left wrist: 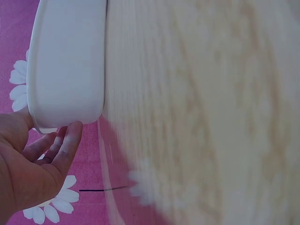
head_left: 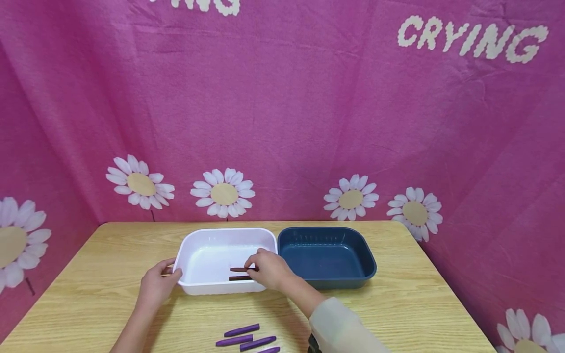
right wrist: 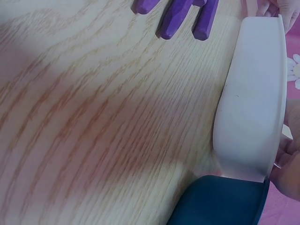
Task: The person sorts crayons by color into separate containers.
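A brown stick (head_left: 237, 269) is in the white tray (head_left: 225, 289), pinched by the right grip (head_left: 270, 269) near its right end, beside another stick (head_left: 238, 278). The left grip (head_left: 155, 285) holds the tray's left edge, probably steadying it. Blue tray (head_left: 337, 284) adjoins; purple sticks (head_left: 242, 330) lie nearer on the worktop (head_left: 406, 314).

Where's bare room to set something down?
Free: the table right of the dark blue tray, and that tray's floor. Crowded: the table's near middle, with purple sticks, and the white tray, which the left hand grips while the right hand pinches a brown stick.
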A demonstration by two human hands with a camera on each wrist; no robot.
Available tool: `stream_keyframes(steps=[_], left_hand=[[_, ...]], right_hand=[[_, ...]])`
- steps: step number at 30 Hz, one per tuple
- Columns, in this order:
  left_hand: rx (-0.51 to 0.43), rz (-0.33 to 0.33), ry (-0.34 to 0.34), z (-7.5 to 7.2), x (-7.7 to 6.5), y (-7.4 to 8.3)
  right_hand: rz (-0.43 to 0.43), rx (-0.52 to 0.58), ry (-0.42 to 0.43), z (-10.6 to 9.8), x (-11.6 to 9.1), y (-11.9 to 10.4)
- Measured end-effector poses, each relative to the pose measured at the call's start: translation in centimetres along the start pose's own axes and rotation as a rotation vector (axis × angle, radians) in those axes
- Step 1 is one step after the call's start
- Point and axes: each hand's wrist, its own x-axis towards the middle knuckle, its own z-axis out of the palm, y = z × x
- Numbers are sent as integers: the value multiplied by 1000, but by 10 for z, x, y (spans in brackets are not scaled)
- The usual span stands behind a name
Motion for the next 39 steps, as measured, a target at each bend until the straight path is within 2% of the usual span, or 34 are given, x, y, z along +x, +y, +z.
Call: stream_keyframes(steps=[29, 36, 39], left_hand=[[-6, 0, 1, 0, 1, 1], [-9, -10, -2, 0, 1, 0], [-11, -10, -4, 0, 1, 0]], right_hand=[[28, -13, -12, 2, 8, 0], [28, 15, -4, 2, 7, 1], [31, 63, 8, 1, 7, 1]])
